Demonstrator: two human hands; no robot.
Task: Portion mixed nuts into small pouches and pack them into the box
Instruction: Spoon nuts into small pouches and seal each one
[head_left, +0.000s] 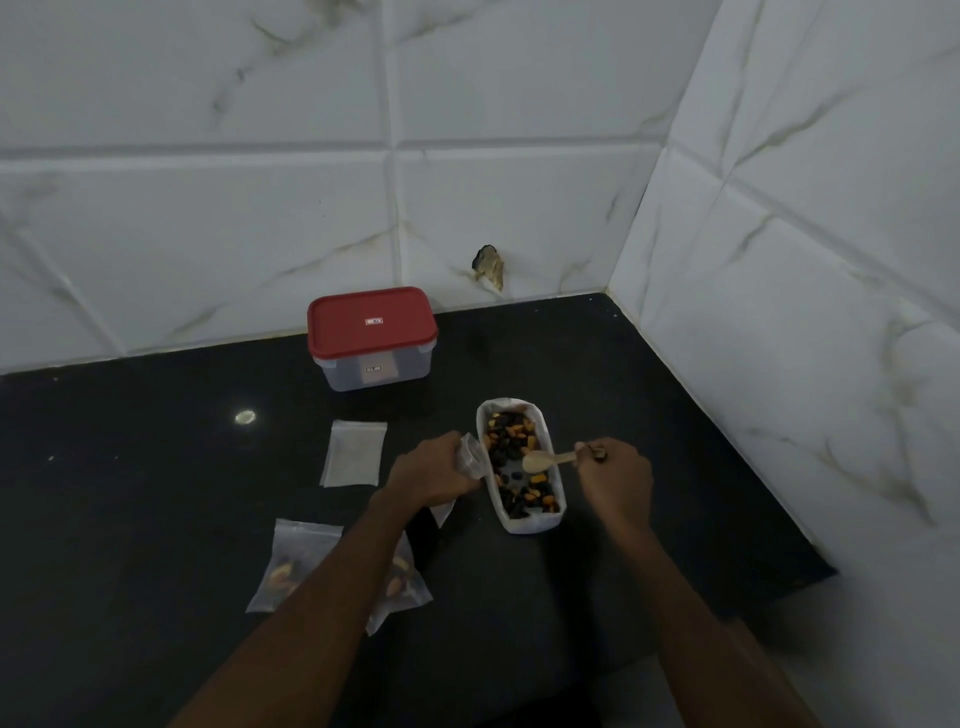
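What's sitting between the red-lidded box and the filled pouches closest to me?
In the head view, a flat empty pouch lies between the box and the filled pouches.

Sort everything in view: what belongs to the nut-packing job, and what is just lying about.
Job: nut tray, wooden spoon in right hand, pouch in left hand, empty pouches, filled pouches, red-lidded box.
Lying about: chipped wall spot, bright speck on counter.

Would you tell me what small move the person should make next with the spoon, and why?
Probably dip the wooden spoon into the mixed nuts and lift a scoop. The right hand holds it over the white tray with its bowl looking empty, while the left hand grips a clear pouch beside the tray.
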